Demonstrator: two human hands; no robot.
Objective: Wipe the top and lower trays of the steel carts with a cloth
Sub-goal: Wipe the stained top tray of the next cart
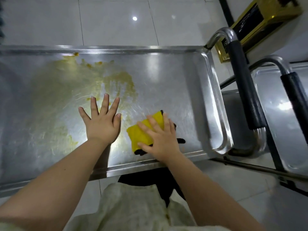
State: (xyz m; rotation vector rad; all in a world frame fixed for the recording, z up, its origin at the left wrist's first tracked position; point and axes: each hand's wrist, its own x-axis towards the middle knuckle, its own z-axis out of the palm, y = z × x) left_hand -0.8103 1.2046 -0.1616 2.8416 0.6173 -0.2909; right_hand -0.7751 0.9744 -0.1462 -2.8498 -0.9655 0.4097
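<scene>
The steel cart's top tray (166, 67) fills the view, smeared with yellow-brown residue (120, 79) across its left and middle. My left hand (102, 120) lies flat on the tray with fingers spread, holding nothing. My right hand (160, 137) presses a folded yellow cloth (141, 132) with black edging onto the tray near the front right, fingers straight over it. The lower tray is hidden under the top one.
A second steel cart (276, 100) stands close on the right, and both carts' handles (245, 84) with black grips rise between them. A gold and black object (260, 19) sits at the far right. Pale floor tiles (116, 20) lie beyond the cart.
</scene>
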